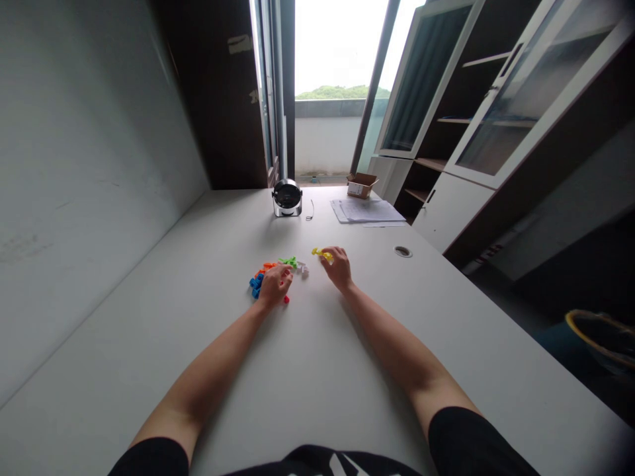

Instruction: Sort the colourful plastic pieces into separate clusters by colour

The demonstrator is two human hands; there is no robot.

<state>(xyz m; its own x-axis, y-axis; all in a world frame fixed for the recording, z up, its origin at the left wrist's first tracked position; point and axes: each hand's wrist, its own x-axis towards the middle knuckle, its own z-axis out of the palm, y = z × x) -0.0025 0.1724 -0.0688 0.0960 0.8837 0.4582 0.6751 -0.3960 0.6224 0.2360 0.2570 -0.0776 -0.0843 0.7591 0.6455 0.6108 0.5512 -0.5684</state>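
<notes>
Small plastic pieces lie in a colour-grouped cluster on the white table. My left hand (pixel 276 285) is over this cluster, its fingers loosely bent and apart, and nothing shows in its grasp. Around it are blue pieces (pixel 256 284), orange pieces (pixel 262 269), green pieces (pixel 289 262) and white pieces (pixel 302 268). A red piece (pixel 286 300) shows beside the wrist; more red is partly hidden under the hand. To the right, my right hand (pixel 337 266) has its thumb and fingers closed around yellow pieces (pixel 318 252), partly covered by the fingers.
Farther back on the white table (pixel 208 264) stand a round black-and-silver device (pixel 287 197) and a short dark cord (pixel 311 210). Papers (pixel 370 211) lie near an open cardboard box (pixel 362 186). A cable hole (pixel 403 252) is at right. A wall (pixel 99 165) borders the left side.
</notes>
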